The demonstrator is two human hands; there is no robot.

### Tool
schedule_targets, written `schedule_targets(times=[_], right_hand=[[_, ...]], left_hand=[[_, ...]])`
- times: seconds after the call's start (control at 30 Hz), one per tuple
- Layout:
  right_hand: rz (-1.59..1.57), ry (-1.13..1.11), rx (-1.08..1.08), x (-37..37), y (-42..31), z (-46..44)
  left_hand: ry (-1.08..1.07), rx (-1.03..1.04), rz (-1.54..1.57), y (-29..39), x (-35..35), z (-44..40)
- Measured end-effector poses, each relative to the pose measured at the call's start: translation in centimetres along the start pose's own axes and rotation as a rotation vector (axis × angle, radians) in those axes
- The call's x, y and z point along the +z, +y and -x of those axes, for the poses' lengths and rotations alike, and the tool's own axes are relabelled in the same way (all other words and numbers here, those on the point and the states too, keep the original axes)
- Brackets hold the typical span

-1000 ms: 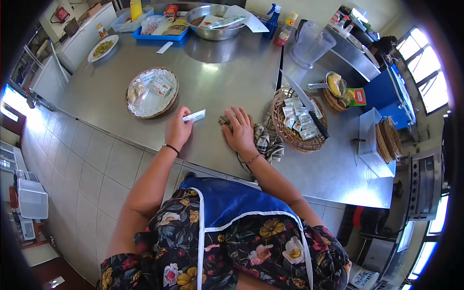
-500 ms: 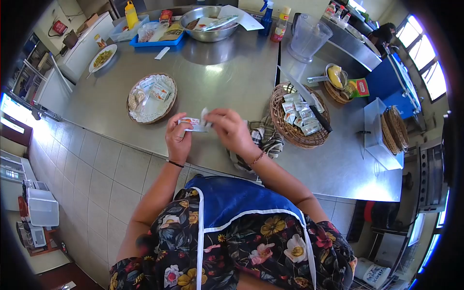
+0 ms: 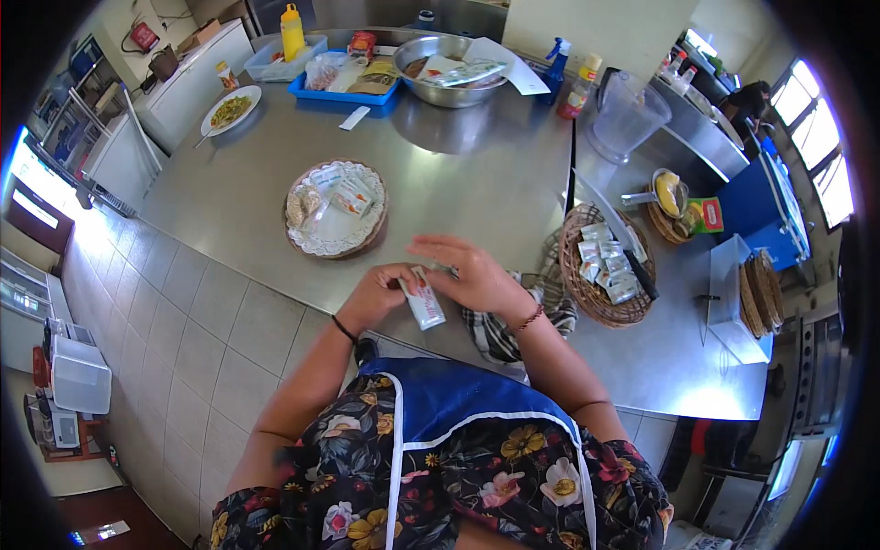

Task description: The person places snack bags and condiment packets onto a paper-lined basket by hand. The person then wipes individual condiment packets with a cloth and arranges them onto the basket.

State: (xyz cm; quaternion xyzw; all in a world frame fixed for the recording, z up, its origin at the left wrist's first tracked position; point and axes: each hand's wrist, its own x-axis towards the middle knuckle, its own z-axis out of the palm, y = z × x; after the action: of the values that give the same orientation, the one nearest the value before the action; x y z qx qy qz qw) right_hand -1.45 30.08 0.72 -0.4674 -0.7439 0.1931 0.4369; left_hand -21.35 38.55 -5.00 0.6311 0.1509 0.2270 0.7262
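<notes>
Near the table's front edge, my left hand (image 3: 378, 295) pinches a small white sachet (image 3: 424, 301) with reddish print, which hangs tilted toward me. My right hand (image 3: 478, 278) is just right of it, fingers apart, its thumb close to the sachet's upper end. A checked cloth (image 3: 495, 332) lies under and beside my right wrist. Ahead to the left sits a round basket (image 3: 380, 234) lined with a white doily and holding packets. To the right, a wicker basket (image 3: 587, 295) holds several sachets, with a black-handled knife (image 3: 642, 275) across it.
At the back stand a blue tray (image 3: 344, 94), a steel bowl (image 3: 449, 92), a spray bottle (image 3: 555, 73) and a sauce bottle (image 3: 579, 90). A clear jug (image 3: 628, 115) is at the back right. A plate of food (image 3: 231, 112) is at the far left. Another person (image 3: 752, 99) is far right.
My right hand has lifted off the cloth and come beside my left hand. The sachet has turned from roughly level to pointing down toward me. The camera view has shifted.
</notes>
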Motion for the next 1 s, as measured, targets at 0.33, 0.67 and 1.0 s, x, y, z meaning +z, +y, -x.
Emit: schedule_targets(times=[0.33,0.67,1.0], right_hand=[[0.075,-0.096,0.233,5.8,-1.2,-8.8],[0.212,0.401,0.891,12.6,4.0,-13.8],[0.563,0.234,0.915,14.3,4.2,-14.4]], left_hand=[[0.074,-0.379,0.256,4.8,-10.2,0.6],[0.287,-0.073,0.001,3.7,-20.6,-0.8],[0.15,-0.525,0.483,3.5,-19.2,-1.6]])
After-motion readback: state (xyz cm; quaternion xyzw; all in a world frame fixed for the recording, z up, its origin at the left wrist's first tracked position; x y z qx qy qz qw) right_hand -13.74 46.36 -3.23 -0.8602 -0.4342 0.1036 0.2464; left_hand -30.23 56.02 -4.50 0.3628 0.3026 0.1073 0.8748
